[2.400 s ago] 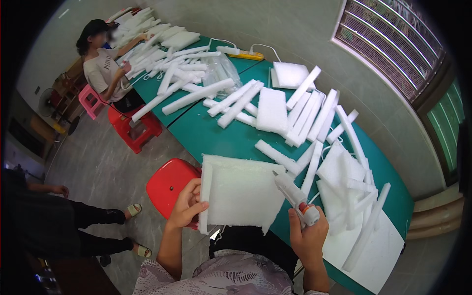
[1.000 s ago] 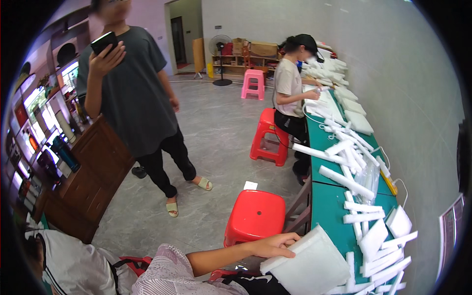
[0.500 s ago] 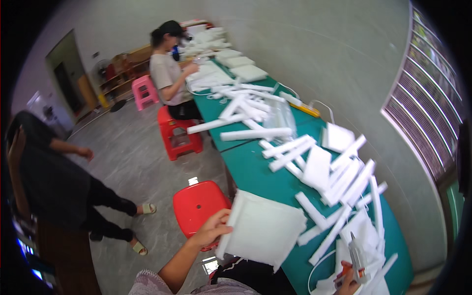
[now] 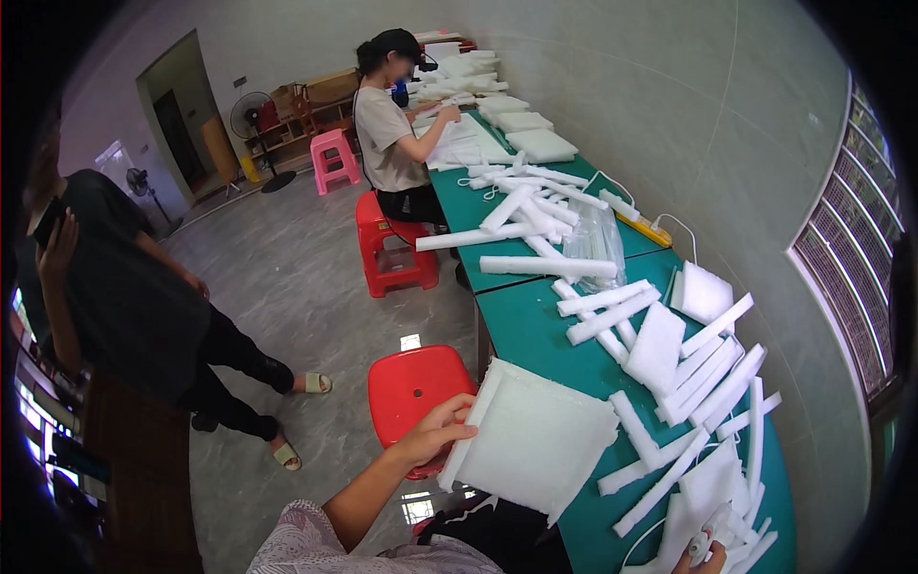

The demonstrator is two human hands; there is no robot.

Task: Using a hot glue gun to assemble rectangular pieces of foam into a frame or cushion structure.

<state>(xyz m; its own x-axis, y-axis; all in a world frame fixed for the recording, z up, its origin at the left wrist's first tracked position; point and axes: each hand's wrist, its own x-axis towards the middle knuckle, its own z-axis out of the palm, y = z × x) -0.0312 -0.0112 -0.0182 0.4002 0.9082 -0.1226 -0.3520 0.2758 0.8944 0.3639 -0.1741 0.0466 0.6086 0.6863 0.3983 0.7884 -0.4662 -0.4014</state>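
My left hand [image 4: 442, 432] grips a white square foam sheet [image 4: 535, 435] by its left side, thumb on top. A raised foam strip runs along that side, and the sheet is tilted over the table's near edge. Low on the right, my right hand [image 4: 703, 560] is closed round a glue gun [image 4: 710, 538] with a pale body; the picture's lower edge cuts off most of this hand. White foam pieces [image 4: 703, 478] lie right beside the glue gun, and a cord runs close by.
Loose foam strips [image 4: 612, 316] and blocks cover much of the green table [image 4: 507, 306]. Near the wall lies a yellow power strip [image 4: 645, 228]. A red stool [image 4: 416, 383] stands left of the table. A seated co-worker [image 4: 392, 143] handles foam farther along; another person [image 4: 124, 277] stands left.
The whole view has swung left, so the scene sits farther right. My right hand has tipped the glue gun, whose nozzle no longer points up. My left hand still grips the foam sheet.
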